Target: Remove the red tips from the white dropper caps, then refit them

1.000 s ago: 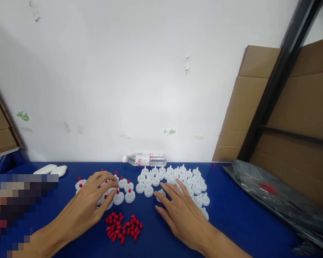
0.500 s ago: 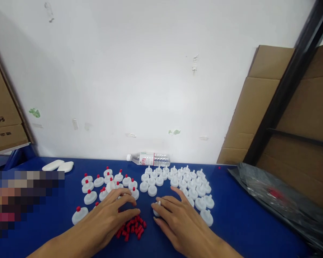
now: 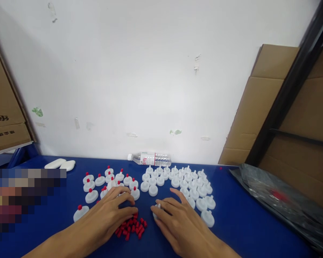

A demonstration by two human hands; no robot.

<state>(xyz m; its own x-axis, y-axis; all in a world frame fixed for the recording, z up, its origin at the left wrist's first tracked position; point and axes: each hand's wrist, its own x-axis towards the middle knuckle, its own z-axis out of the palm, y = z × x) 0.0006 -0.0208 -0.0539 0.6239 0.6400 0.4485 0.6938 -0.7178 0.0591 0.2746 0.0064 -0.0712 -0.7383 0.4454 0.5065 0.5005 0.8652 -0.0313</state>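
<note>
My left hand (image 3: 114, 209) hovers over a loose pile of small red caps (image 3: 133, 228), its fingers curled and thumb drawn in to the fingertips. One red cap (image 3: 135, 215) shows right under that thumb, seemingly pinched; the fingertips partly hide the grip. My right hand (image 3: 174, 218) rests on the blue table, closed round a round white lid with a spout (image 3: 155, 215), its spout poking up between the fingers. Beyond my right hand stand many white spouted lids (image 3: 193, 194) without red tips. Around my left hand are several white lids with red caps on their spouts (image 3: 91, 196).
A clear plastic bottle (image 3: 150, 158) lies against the wall. Two white oval objects (image 3: 67, 165) sit at the back left. A grey plastic bag (image 3: 274, 197) covers the right edge. Cardboard (image 3: 258, 104) leans at the right, with a cardboard box (image 3: 5, 107) at the left.
My left hand has drawn slightly left, its thumb now nearer the fingertips. My right hand still holds the white lid. The whole view has shifted slightly.
</note>
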